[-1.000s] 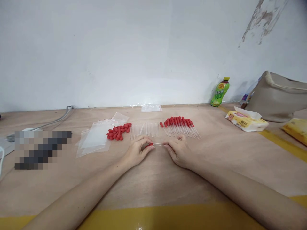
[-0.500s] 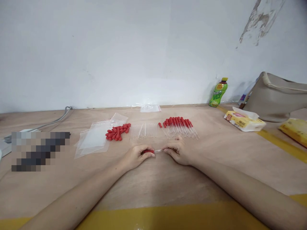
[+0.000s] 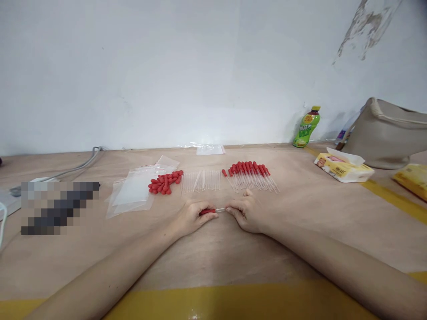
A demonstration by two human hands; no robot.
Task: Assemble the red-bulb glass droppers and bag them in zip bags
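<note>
Between finger and thumb, my left hand point(image 3: 196, 217) pinches a red rubber bulb point(image 3: 207, 212). A thin clear tube point(image 3: 220, 210) runs from the bulb's end to my right hand point(image 3: 245, 212), whose closed fingertips grip its other end. Behind my left hand lies a pile of loose red bulbs point(image 3: 165, 182). Clear glass tubes point(image 3: 202, 181) lie side by side to the right of that pile. Further right, a row of tubes fitted with red bulbs point(image 3: 250, 169) lies slanted behind my right hand.
Clear plastic bags point(image 3: 131, 189) lie left of the bulbs. A pixelated dark object point(image 3: 62, 209) and a grey cable point(image 3: 76, 168) are at the left. At the right are a green bottle point(image 3: 307, 128), a tissue pack point(image 3: 342, 166) and a beige bag point(image 3: 383, 133).
The view has shifted slightly, moving the table items a little to the right in the picture. Both hands keep their hold, and the bulb and tube look nearly the same.
</note>
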